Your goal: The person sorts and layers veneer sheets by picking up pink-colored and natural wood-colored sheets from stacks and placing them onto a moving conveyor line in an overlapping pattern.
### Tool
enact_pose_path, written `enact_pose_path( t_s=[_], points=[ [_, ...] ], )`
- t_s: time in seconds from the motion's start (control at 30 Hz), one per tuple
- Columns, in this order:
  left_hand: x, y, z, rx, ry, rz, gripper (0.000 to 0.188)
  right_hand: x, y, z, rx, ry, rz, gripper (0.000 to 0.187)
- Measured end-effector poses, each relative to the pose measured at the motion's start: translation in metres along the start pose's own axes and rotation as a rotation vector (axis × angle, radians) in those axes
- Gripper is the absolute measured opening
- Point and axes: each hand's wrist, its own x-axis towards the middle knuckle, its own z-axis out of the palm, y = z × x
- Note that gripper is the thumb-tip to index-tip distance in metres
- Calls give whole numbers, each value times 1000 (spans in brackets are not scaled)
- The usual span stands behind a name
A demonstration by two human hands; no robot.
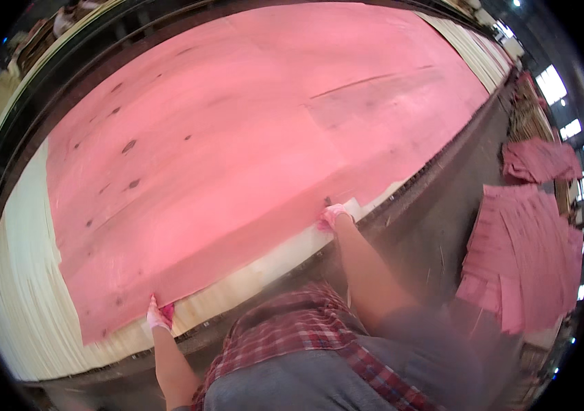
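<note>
A large pink veneer sheet (237,144) with dark knots covers most of the worktop in front of me. Beneath it lies pale veneer (21,281), showing along the left end and the near edge. My left hand (159,315), in a pink-stained white glove, is closed at the pink sheet's near edge, toward the left. Farther right along that edge, my right hand (333,216) has its gloved fingers curled at the sheet. The fingertips of both hands are partly hidden.
Loose pink veneer pieces (518,253) lie piled to my right, with a smaller pink heap (542,161) beyond. More pale veneer (466,48) shows at the far right end of the worktop. A dark rail (66,82) runs along the far side.
</note>
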Motion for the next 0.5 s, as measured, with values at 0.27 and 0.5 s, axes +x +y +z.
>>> enact_pose_path(
  t_s=[0.27, 0.5],
  points=[
    [-8, 20, 13, 143, -110, -35, 55, 12, 22, -19, -223, -128, -391, 19],
    [-95, 23, 8, 62, 5, -191, 81, -164, -10, 5, 234, -150, -410, 46]
  ],
)
